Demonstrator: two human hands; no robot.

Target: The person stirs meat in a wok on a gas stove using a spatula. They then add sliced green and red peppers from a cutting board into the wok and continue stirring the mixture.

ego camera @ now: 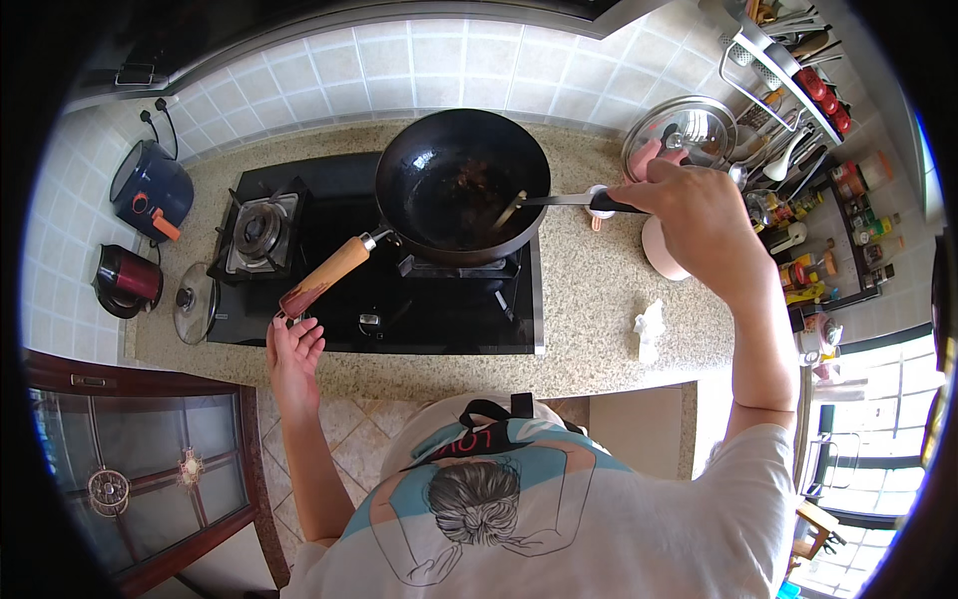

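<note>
In my right hand (692, 217) is the black handle of a metal kitchen utensil (557, 200), its fingers closed around it. The utensil's working end lies inside a black wok (441, 180), near the right wall. Brown bits (473, 174) show in the wok, which stands tilted on the right burner. The wok's wooden handle (325, 278) points down to the left. My left hand (296, 348) is at that handle's tip, fingers apart and palm up; whether it touches the tip I cannot tell.
A second gas burner (258, 228) is on the left of the black glass hob (337, 329). Glass lids (196, 303) lie left and stand at the back right. A kettle (131, 281), blue appliance (152, 191), crumpled tissue (649, 329), pink container (664, 251) and spice bottles (804, 269) surround it.
</note>
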